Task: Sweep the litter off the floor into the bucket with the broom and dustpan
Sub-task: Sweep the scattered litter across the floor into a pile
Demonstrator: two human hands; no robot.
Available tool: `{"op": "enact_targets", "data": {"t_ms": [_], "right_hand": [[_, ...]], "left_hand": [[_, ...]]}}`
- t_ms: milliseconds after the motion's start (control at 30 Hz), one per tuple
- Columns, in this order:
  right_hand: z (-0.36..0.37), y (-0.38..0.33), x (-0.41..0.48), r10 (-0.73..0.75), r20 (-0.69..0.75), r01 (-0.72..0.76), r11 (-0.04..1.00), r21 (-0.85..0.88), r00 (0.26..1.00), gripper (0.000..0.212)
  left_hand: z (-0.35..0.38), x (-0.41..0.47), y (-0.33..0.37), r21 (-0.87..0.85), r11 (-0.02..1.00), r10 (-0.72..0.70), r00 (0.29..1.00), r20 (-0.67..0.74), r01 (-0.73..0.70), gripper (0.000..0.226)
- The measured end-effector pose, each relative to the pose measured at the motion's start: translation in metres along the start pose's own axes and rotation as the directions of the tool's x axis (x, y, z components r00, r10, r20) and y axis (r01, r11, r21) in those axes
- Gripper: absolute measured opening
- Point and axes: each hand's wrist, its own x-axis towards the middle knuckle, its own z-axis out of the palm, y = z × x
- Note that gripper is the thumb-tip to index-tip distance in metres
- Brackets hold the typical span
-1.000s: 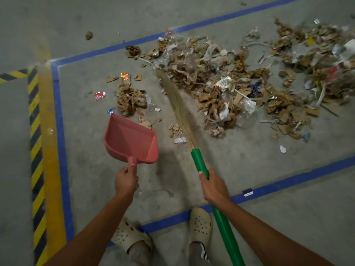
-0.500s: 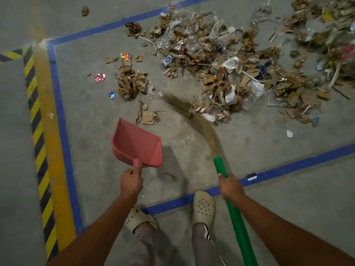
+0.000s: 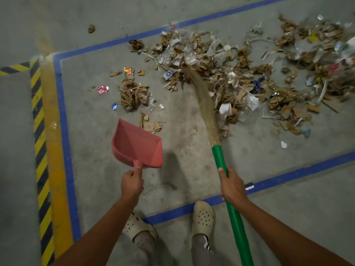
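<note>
Left hand (image 3: 132,182): fingers curled round the short handle of the pink dustpan (image 3: 137,145), thumb laid along the top of the handle. Pan mouth points away from the person, toward the upper left; pan looks empty. Cannot tell whether its lip touches the floor (image 3: 92,150).

Right hand (image 3: 231,186): wrapped round the green handle of the broom (image 3: 219,158), just below its upper end, thumb along the shaft. Handle runs down past the right forearm and out of view at the bottom edge. The straw bristles (image 3: 201,96) reach forward and slightly left, blurred, their tip at the near-left edge of the main litter pile (image 3: 240,73).

Litter: torn brown cardboard, clear plastic film and paper scraps, spread from centre to the right edge, inside a blue tape line (image 3: 65,131). A smaller clump (image 3: 132,95) lies apart to the left, between the pile and the tape. A red wrapper (image 3: 103,89) sits just left of the clump. A few cardboard scraps (image 3: 151,125) lie just beyond the pan mouth.

Yellow-and-black hazard stripe (image 3: 40,150) runs outside the tape at left. Two pale perforated clogs (image 3: 203,215) at the near tape line.
</note>
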Motion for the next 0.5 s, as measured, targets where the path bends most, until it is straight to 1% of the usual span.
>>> {"op": "enact_targets", "data": {"t_ms": [67, 167, 233, 300, 367, 433, 500], "right_hand": [[0.016, -0.003, -0.011, -0.039, 0.065, 0.041, 0.998, -0.037, 0.997, 0.035], [0.041, -0.011, -0.026, -0.1, 0.172, 0.128, 0.979, -0.161, 0.98, 0.038], [0.061, -0.019, -0.033, -0.125, 0.255, 0.188, 0.953, -0.238, 0.959, 0.039], [0.082, -0.029, -0.038, -0.14, 0.329, 0.237, 0.931, -0.277, 0.934, 0.04], [0.105, -0.037, -0.039, -0.12, 0.377, 0.247, 0.918, -0.31, 0.918, 0.039], [0.129, -0.046, -0.036, -0.067, 0.41, 0.229, 0.904, -0.361, 0.91, 0.041], [0.152, -0.055, -0.03, 0.011, 0.432, 0.175, 0.904, -0.389, 0.902, 0.042]], "left_hand": [[-0.007, 0.005, -0.003, 0.011, 1.0, 0.014, 1.0, -0.015, -0.014, 0.059], [-0.02, 0.014, -0.012, 0.033, 0.999, 0.021, 0.997, -0.077, -0.018, 0.062], [-0.033, 0.023, -0.024, 0.06, 0.998, 0.02, 0.991, -0.136, -0.012, 0.07], [-0.047, 0.033, -0.035, 0.085, 0.996, 0.014, 0.983, -0.182, 0.001, 0.079], [-0.06, 0.039, -0.044, 0.11, 0.994, 0.004, 0.978, -0.209, 0.019, 0.08], [-0.071, 0.042, -0.049, 0.121, 0.992, 0.006, 0.972, -0.237, 0.023, 0.077], [-0.083, 0.049, -0.055, 0.109, 0.994, -0.003, 0.965, -0.261, 0.032, 0.076]]}}
